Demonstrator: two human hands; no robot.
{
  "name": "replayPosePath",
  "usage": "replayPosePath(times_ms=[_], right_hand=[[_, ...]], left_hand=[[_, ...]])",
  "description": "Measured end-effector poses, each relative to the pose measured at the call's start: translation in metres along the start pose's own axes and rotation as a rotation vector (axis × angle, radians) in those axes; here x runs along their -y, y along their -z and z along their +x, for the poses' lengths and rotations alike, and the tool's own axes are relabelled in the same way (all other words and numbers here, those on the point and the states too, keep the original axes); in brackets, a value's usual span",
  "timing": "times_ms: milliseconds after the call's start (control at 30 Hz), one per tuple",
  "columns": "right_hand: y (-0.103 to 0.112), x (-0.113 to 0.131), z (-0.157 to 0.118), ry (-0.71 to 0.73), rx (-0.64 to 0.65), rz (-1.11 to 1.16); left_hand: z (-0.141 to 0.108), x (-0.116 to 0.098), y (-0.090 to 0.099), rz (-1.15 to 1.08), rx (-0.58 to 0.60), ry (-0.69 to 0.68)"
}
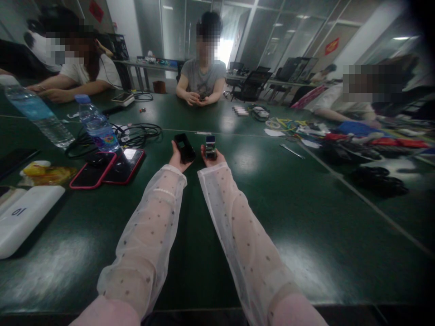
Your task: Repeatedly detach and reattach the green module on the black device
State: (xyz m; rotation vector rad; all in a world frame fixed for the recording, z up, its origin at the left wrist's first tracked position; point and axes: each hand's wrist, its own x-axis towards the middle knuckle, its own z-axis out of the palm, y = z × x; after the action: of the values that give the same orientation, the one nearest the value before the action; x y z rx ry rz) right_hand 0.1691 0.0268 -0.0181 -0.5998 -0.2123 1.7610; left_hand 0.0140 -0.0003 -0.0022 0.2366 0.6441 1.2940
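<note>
Both my arms, in sheer dotted sleeves, reach forward over the dark green table. My left hand is wrapped round a black rectangular case with a lighter patch on its face. Just to its right, my right hand holds a small electronic device with a dark blue screen at its top and exposed parts below. The two objects are held side by side, apart, a little above the tabletop. The fingers beneath both objects are mostly hidden.
At the left are two bottles, black cables, red-edged phones and a white box. A metal tool lies right of centre, before cluttered wires and cloth. Several people sit around.
</note>
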Motion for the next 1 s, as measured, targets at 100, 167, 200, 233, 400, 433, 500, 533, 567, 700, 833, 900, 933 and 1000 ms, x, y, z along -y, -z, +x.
replayPosePath(times_ms=[100,167,200,233,400,433,500,533,567,700,833,900,933,1000], right_hand=[[0.0003,-0.0001,-0.0005,0.000,0.002,0.006],[0.0005,-0.0002,-0.0008,-0.008,0.010,0.008],[0.0007,-0.0002,-0.0009,-0.008,0.014,0.008],[0.0009,-0.0003,-0.0009,-0.006,0.017,0.008],[0.0013,-0.0010,-0.0006,0.006,0.010,0.001],[0.0012,-0.0012,-0.0005,0.008,0.011,-0.002],[0.0012,-0.0014,-0.0001,0.016,0.011,-0.009],[0.0013,-0.0014,0.0001,0.018,0.009,-0.015],[0.0014,-0.0013,0.0003,0.021,0.008,-0.023],[0.0008,-0.0009,-0.0003,0.039,0.003,-0.054],[-0.0031,-0.0010,-0.0041,0.071,-0.003,-0.078],[-0.0055,-0.0002,-0.0060,0.098,-0.021,-0.082],[-0.0064,0.0007,-0.0065,0.110,-0.039,-0.077],[-0.0073,0.0042,-0.0066,0.113,-0.072,-0.050]], left_hand=[[0.0010,0.0002,0.0004,0.004,-0.007,0.005],[0.0023,0.0004,0.0011,-0.002,-0.011,0.009],[0.0030,0.0005,0.0015,-0.004,-0.011,0.007],[0.0037,0.0006,0.0020,-0.006,-0.008,0.004],[0.0034,0.0006,0.0022,-0.016,-0.008,0.005],[0.0025,0.0005,0.0016,-0.018,-0.013,0.006],[0.0003,0.0001,0.0000,-0.026,-0.023,0.002],[-0.0008,-0.0001,-0.0008,-0.032,-0.027,0.001],[-0.0017,-0.0003,-0.0017,-0.037,-0.032,0.001],[-0.0028,-0.0008,-0.0035,-0.042,-0.057,0.006],[-0.0013,-0.0010,-0.0033,-0.058,-0.061,-0.001],[-0.0009,-0.0010,-0.0029,-0.047,-0.070,-0.001],[-0.0008,-0.0010,-0.0027,-0.039,-0.072,-0.002],[-0.0008,-0.0009,-0.0025,-0.030,-0.066,0.001]])
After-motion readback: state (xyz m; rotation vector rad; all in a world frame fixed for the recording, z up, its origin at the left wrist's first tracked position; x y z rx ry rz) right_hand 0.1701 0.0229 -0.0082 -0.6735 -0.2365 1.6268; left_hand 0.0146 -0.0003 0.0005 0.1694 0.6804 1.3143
